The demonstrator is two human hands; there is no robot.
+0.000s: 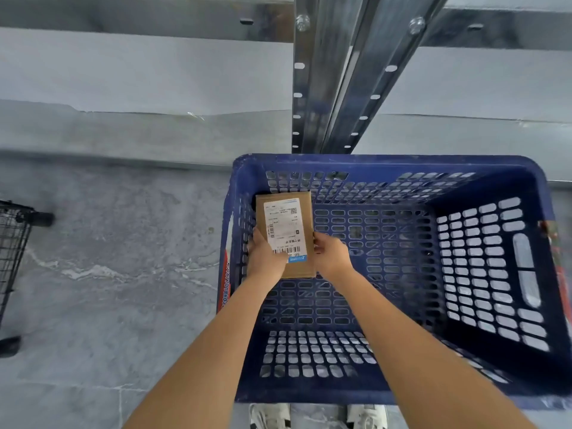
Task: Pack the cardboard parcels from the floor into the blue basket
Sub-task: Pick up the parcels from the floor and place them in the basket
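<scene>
A small cardboard parcel point(286, 224) with a white shipping label sits inside the blue basket point(387, 161), against its left wall near the far corner. My left hand point(265, 258) grips the parcel's near left edge. My right hand point(330, 254) grips its near right edge. Both forearms reach down into the basket. Apart from this parcel, the perforated bottom of the basket shows nothing else. Whether the parcel rests on the bottom or is still held above it cannot be told.
A grey metal shelf upright point(328, 88) rises just behind the basket. A black wire cart point(12, 243) stands at the left edge on the grey stone floor point(123, 274). My white shoes point(269, 416) show below the basket's near rim.
</scene>
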